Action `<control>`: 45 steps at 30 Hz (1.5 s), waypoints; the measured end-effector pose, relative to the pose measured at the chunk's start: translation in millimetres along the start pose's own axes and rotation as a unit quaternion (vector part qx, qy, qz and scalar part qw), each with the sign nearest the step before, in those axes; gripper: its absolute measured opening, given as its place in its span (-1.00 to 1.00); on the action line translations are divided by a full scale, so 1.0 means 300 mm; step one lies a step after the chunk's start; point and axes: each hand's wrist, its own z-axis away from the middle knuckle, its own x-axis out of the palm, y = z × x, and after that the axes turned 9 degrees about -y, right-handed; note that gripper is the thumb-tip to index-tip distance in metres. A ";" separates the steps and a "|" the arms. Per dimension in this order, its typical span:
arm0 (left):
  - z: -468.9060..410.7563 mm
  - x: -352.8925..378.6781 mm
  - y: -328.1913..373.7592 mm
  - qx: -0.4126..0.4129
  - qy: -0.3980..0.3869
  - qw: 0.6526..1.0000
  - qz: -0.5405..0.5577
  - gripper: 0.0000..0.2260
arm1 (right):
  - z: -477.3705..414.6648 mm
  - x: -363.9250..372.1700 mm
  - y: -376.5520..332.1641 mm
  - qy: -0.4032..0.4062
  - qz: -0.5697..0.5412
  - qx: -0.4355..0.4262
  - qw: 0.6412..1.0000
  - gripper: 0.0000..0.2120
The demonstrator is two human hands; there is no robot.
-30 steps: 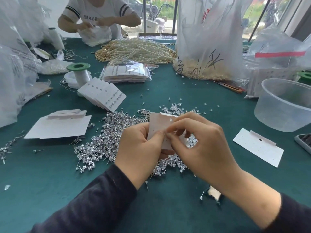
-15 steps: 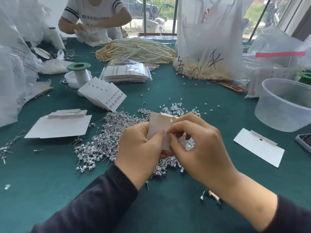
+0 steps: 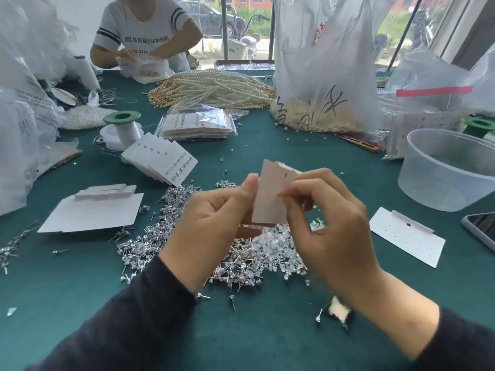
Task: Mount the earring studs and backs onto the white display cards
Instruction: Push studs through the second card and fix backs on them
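Observation:
My left hand [image 3: 211,223] grips the left edge of a white display card [image 3: 270,199], held upright above the table. My right hand [image 3: 329,223] pinches at the card's right face with thumb and forefinger; what sits between the fingertips is too small to tell. Under both hands lies a wide heap of silver earring studs [image 3: 166,236] mixed with clear plastic backs [image 3: 284,253]. A blank card [image 3: 407,236] lies flat to the right. Finished cards with studs [image 3: 160,159] are fanned at the left, and flat blank cards [image 3: 93,210] lie nearer me.
A clear plastic tub [image 3: 450,170] stands at the right, a phone [image 3: 482,226] by the edge. Bagged cards [image 3: 195,124], pearl strands [image 3: 214,89], a large plastic bag [image 3: 321,76] and a green-topped spool [image 3: 123,127] crowd the back. Another person [image 3: 144,30] works across the green table [image 3: 80,290].
Both hands have lifted the card higher and turned it more upright. My right fingers slid from the card's lower middle up to its right side.

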 end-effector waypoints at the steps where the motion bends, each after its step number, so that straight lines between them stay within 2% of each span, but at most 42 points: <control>1: -0.005 -0.021 -0.001 0.004 0.002 0.999 -0.045 -0.63 | -0.008 -0.009 0.003 0.021 -0.016 0.024 0.999 -0.95; 2: -0.010 -0.044 -0.008 0.016 0.022 0.990 -0.138 -0.63 | -0.014 -0.018 0.007 0.037 -0.033 0.050 0.998 -0.93; 3: -0.015 -0.063 -0.016 0.027 0.047 0.961 -0.272 -0.66 | -0.019 -0.025 0.011 0.049 -0.043 0.073 0.995 -0.92; 4: -0.017 -0.075 -0.021 0.028 0.060 0.913 -0.402 -0.68 | -0.022 -0.032 0.014 0.057 -0.045 0.089 0.993 -0.92; 5: -0.017 -0.083 -0.030 0.020 0.051 0.872 -0.486 -0.67 | -0.026 -0.038 0.017 0.061 -0.045 0.099 0.992 -0.92; 7: -0.018 -0.082 -0.057 -0.027 0.002 0.838 -0.545 -0.64 | -0.032 -0.043 0.020 0.061 -0.052 0.116 0.990 -0.93; 9: -0.021 -0.072 -0.076 -0.049 -0.023 0.834 -0.550 -0.68 | -0.033 -0.040 0.025 0.051 -0.068 0.129 0.988 -0.95; 13: -0.025 -0.070 -0.081 -0.032 0.005 0.856 -0.516 -0.91 | -0.029 -0.033 0.027 0.013 -0.122 0.156 0.980 -0.86; 17: -0.030 -0.069 -0.070 -0.004 0.047 0.871 -0.489 -0.96 | -0.035 -0.038 0.023 -0.008 -0.213 0.212 0.954 -0.83; 18: -0.031 -0.071 -0.065 0.000 0.060 0.880 -0.471 -0.96 | -0.037 -0.040 0.021 -0.014 -0.260 0.235 0.937 -0.87; 20: -0.033 -0.079 -0.053 -0.007 0.074 0.906 -0.417 -0.96 | -0.042 -0.043 0.015 -0.022 -0.381 0.288 0.878 -0.97; 23: -0.036 -0.093 -0.046 -0.029 0.062 0.933 -0.354 -0.95 | -0.048 -0.046 0.012 -0.031 -0.483 0.353 0.801 -0.83; 28: -0.036 -0.100 -0.039 -0.042 0.046 0.956 -0.286 -0.97 | -0.050 -0.050 0.012 -0.062 -0.537 0.402 0.739 -0.75; 32: -0.039 -0.105 -0.041 -0.037 0.040 0.957 -0.285 -0.87 | -0.053 -0.047 0.013 -0.076 -0.556 0.426 0.710 -0.55; 36: -0.037 -0.105 -0.041 -0.053 0.015 0.963 -0.262 -0.91 | -0.054 -0.047 0.012 -0.084 -0.567 0.436 0.694 -0.50; 38: -0.036 -0.106 -0.036 -0.070 0.007 0.974 -0.217 -0.95 | -0.053 -0.050 0.011 -0.089 -0.570 0.438 0.690 -0.49; 41: -0.033 -0.103 -0.026 -0.086 0.004 0.984 -0.153 -0.83 | -0.053 -0.051 0.007 -0.096 -0.572 0.441 0.685 -0.49; 45: -0.028 -0.086 -0.008 -0.073 -0.001 0.997 -0.023 -0.77 | -0.052 -0.048 0.007 -0.108 -0.579 0.445 0.675 -0.46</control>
